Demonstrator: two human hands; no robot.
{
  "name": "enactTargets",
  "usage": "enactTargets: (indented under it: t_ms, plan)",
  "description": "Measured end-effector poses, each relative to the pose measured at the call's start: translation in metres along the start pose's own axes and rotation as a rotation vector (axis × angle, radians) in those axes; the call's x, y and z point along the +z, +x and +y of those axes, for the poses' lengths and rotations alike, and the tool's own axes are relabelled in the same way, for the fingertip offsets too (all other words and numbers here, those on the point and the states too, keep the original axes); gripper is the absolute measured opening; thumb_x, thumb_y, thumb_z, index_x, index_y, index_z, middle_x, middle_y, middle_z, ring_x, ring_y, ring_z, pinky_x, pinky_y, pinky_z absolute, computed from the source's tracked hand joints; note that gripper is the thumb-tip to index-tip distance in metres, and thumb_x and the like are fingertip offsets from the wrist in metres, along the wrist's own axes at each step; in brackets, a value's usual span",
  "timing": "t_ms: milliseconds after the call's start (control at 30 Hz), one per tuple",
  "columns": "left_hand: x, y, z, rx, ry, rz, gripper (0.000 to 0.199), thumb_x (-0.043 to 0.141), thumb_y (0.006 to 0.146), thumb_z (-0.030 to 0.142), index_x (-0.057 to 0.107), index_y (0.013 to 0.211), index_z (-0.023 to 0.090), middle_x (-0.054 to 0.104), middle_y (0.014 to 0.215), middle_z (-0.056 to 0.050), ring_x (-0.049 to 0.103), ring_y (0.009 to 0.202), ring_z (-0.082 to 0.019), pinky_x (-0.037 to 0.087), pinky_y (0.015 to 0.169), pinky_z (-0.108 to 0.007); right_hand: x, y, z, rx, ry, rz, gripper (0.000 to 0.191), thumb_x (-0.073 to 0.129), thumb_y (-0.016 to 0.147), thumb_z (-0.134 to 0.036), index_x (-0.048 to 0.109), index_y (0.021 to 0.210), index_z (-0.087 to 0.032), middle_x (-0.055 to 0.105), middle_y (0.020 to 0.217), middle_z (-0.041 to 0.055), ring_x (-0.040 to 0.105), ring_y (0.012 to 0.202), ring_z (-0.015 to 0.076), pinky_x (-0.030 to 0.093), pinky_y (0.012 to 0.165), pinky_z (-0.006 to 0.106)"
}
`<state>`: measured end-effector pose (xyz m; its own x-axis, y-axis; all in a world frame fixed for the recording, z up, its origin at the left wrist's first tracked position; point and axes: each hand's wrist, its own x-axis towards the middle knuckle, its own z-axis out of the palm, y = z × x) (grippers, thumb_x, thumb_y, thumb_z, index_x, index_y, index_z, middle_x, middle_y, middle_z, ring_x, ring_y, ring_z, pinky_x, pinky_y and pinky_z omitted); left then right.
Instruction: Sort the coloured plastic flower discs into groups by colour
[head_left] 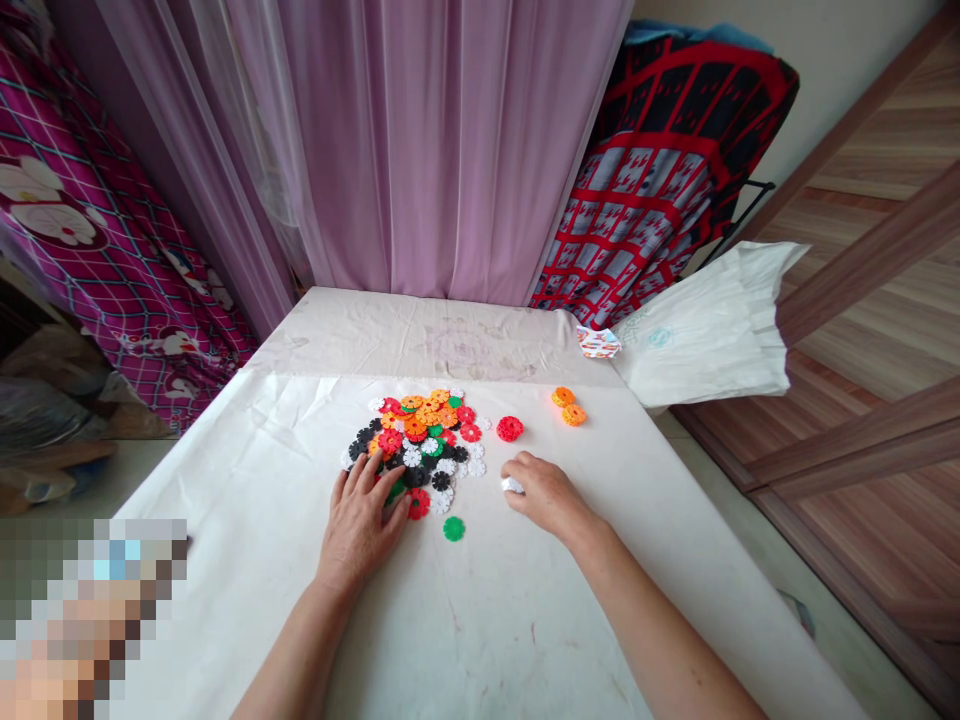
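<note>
A loose pile of notched plastic discs (429,412) in orange, red, black, white and green lies on the white tablecloth (495,610). My left hand (360,515) rests with its fingers spread on the near left side of the pile. To the right of it, my right hand (546,490) is closed around white notched discs (513,485), low over the cloth; how many it holds is hidden. Just beyond that hand sits a stack of red discs (510,429). Two orange stacks (568,406) stand farther right. One green disc (454,528) lies alone nearer me.
A white bag (709,330) lies at the table's far right corner, beside a small patterned paper piece (598,342). Behind the table hangs a purple curtain (450,150). Red and black checked fabric (637,180) hangs at the right. A blurred-out patch covers the lower left.
</note>
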<state>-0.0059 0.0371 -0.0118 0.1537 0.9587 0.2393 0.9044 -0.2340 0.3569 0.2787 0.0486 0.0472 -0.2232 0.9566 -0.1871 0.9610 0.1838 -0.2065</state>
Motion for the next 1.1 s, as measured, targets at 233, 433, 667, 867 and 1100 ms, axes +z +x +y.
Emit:
enactTargets:
  t_ms: [233, 433, 667, 867, 1100]
  plan:
    - [0.0, 0.0, 0.001, -0.002, 0.008, 0.007, 0.04, 0.05, 0.089, 0.042, 0.064, 0.124, 0.03, 0.048, 0.147, -0.008, 0.035, 0.141, -0.031, 0.027, 0.114, -0.054, -0.007, 0.007, -0.011, 0.011, -0.094, 0.085, 0.023, 0.063, 0.083, -0.032, 0.068, 0.103, -0.024, 0.067, 0.106, 0.0051, 0.057, 0.105, 0.022, 0.037, 0.083, 0.03]
    - [-0.001, 0.0, 0.001, -0.004, 0.026, -0.022, 0.042, 0.046, 0.091, 0.044, 0.063, 0.126, 0.028, 0.045, 0.149, -0.01, 0.033, 0.142, -0.031, 0.026, 0.114, -0.055, -0.004, 0.03, -0.041, 0.07, -0.127, 0.057, 0.024, 0.063, 0.083, -0.036, 0.069, 0.099, -0.019, 0.069, 0.105, 0.01, 0.057, 0.106, 0.0253, 0.039, 0.084, 0.034]
    - [0.0, 0.0, 0.001, 0.005, -0.002, 0.006, 0.04, 0.05, 0.089, 0.041, 0.064, 0.124, 0.028, 0.045, 0.149, -0.01, 0.035, 0.141, -0.032, 0.026, 0.114, -0.056, 0.002, 0.039, -0.045, 0.096, -0.054, 0.024, 0.024, 0.063, 0.079, -0.028, 0.066, 0.101, -0.019, 0.069, 0.105, 0.0085, 0.061, 0.1, 0.0211, 0.04, 0.082, 0.029]
    - [-0.001, 0.0, 0.001, -0.002, 0.019, -0.017, 0.041, 0.049, 0.09, 0.043, 0.064, 0.125, 0.028, 0.046, 0.149, -0.01, 0.034, 0.141, -0.032, 0.027, 0.114, -0.055, 0.001, 0.04, -0.029, 0.095, 0.079, 0.055, 0.027, 0.064, 0.075, -0.025, 0.065, 0.102, -0.022, 0.07, 0.103, 0.0037, 0.062, 0.097, 0.0189, 0.04, 0.081, 0.028]
    - [0.001, 0.0, -0.002, 0.015, 0.017, 0.003, 0.04, 0.049, 0.09, 0.043, 0.064, 0.124, 0.029, 0.047, 0.148, -0.009, 0.034, 0.141, -0.032, 0.027, 0.114, -0.055, -0.022, 0.004, 0.019, 0.146, 0.172, 0.146, 0.027, 0.062, 0.077, -0.027, 0.068, 0.103, -0.025, 0.068, 0.104, 0.0011, 0.061, 0.088, 0.0157, 0.041, 0.078, 0.026]
